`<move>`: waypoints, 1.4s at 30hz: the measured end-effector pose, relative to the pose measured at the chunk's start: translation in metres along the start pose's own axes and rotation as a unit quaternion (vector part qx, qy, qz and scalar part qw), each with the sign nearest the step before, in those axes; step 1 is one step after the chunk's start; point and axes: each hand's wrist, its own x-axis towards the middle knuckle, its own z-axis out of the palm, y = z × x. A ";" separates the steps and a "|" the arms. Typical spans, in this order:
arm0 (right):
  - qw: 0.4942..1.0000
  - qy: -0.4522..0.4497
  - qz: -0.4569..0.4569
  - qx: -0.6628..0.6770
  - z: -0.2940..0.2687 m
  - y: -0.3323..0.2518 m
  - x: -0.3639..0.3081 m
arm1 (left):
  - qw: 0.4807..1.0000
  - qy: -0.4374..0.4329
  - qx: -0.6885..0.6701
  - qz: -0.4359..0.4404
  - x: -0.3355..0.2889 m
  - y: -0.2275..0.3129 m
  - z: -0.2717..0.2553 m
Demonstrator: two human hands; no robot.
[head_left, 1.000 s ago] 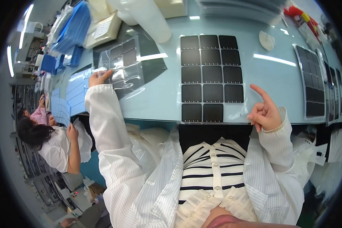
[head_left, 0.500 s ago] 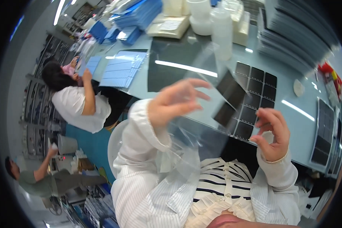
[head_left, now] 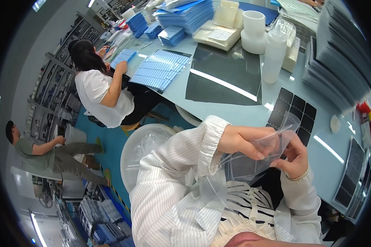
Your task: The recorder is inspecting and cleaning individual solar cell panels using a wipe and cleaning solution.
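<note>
Over the lap, a clear plastic film [head_left: 285,136] spans both hands. The right hand [head_left: 296,158] pinches its edge, thumb to forefinger; the left hand [head_left: 247,142] curls half-closed against it, clasping or not I cannot tell. Beyond, dark square panels [head_left: 308,110] lie on the surface [head_left: 243,115].

On the table [head_left: 242,114], the flat sheet [head_left: 220,70] lies in the middle; left of it are the strips [head_left: 152,73]. Behind, to the right, stands the bottle [head_left: 274,57], with the cup [head_left: 253,29] at its left. The grid of squares [head_left: 282,107] lies nearer — left of the tall stack [head_left: 338,57]. Between both hands, before the grid, is the plastic film [head_left: 241,166].
</note>
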 end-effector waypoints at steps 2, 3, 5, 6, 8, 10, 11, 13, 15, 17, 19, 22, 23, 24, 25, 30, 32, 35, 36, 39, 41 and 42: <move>0.999 -0.008 0.023 0.029 0.000 -0.007 -0.002 | 0.996 -0.019 -0.070 -0.046 0.001 0.002 0.002; 1.000 -0.014 0.025 0.011 -0.002 -0.007 -0.004 | 0.996 -0.020 -0.069 -0.044 0.003 0.002 0.002; 0.999 -0.020 0.028 -0.006 -0.002 -0.014 -0.009 | 0.998 -0.042 -0.048 -0.023 0.006 0.004 0.001; 0.999 0.010 0.049 0.000 0.003 -0.022 -0.012 | 0.998 -0.041 -0.048 -0.023 0.007 0.009 0.002; 0.997 0.040 0.069 0.007 0.006 -0.027 -0.016 | 0.996 -0.044 -0.030 -0.074 0.006 0.023 0.003; 0.998 0.058 0.010 -0.001 0.007 -0.027 -0.019 | 0.993 -0.068 -0.007 -0.094 0.006 0.019 -0.007; 0.998 0.057 0.011 -0.001 0.005 -0.027 -0.020 | 0.989 -0.093 0.015 -0.113 0.006 0.016 -0.012; 0.998 0.051 0.020 -0.040 0.000 -0.028 -0.021 | 0.988 -0.086 0.044 -0.117 0.004 0.018 -0.015; 0.997 0.059 0.019 -0.037 -0.002 -0.026 -0.025 | 0.987 -0.081 0.073 -0.120 0.002 0.020 -0.019; 0.997 0.066 0.018 -0.034 -0.006 -0.027 -0.030 | 0.982 -0.058 0.106 -0.144 -0.004 0.027 -0.024; 0.998 0.022 0.038 -0.047 -0.020 -0.031 -0.037 | 0.979 -0.030 0.137 -0.147 -0.016 0.025 -0.035; 0.989 0.138 -0.002 -0.051 -0.041 -0.026 -0.048 | 0.966 0.065 0.180 -0.176 -0.024 0.033 -0.061; 0.982 0.183 -0.012 -0.034 -0.052 -0.023 -0.056 | 0.965 0.107 0.176 -0.159 -0.027 0.036 -0.067; 0.970 0.230 -0.063 -0.038 -0.057 -0.014 -0.063 | 0.965 0.159 0.151 -0.146 -0.030 0.037 -0.070; 0.968 0.226 -0.080 -0.074 -0.066 -0.008 -0.068 | 0.963 0.193 0.154 -0.112 -0.033 0.033 -0.078; 0.946 0.168 -0.118 -0.251 -0.078 0.003 -0.087 | 0.814 0.502 0.278 -0.093 -0.043 -0.010 -0.144; 0.927 0.146 -0.089 -0.333 -0.075 -0.004 -0.085 | 0.713 0.601 0.352 -0.081 -0.057 -0.046 -0.175; 0.913 0.186 -0.059 -0.359 -0.070 -0.003 -0.089 | 0.512 0.690 0.493 -0.134 -0.056 -0.069 -0.184; 0.901 0.185 -0.064 -0.387 -0.069 -0.002 -0.090 | 0.479 0.683 0.539 -0.116 -0.065 -0.078 -0.192; 0.862 0.194 -0.039 -0.466 -0.067 0.003 -0.098 | 0.455 0.631 0.621 -0.095 -0.066 -0.080 -0.185; 0.858 0.206 0.020 -0.471 -0.059 0.001 -0.103 | 0.546 0.565 0.614 -0.066 -0.053 -0.073 -0.165; 0.862 0.216 0.040 -0.457 -0.058 0.003 -0.105 | 0.583 0.525 0.616 -0.068 -0.042 -0.073 -0.149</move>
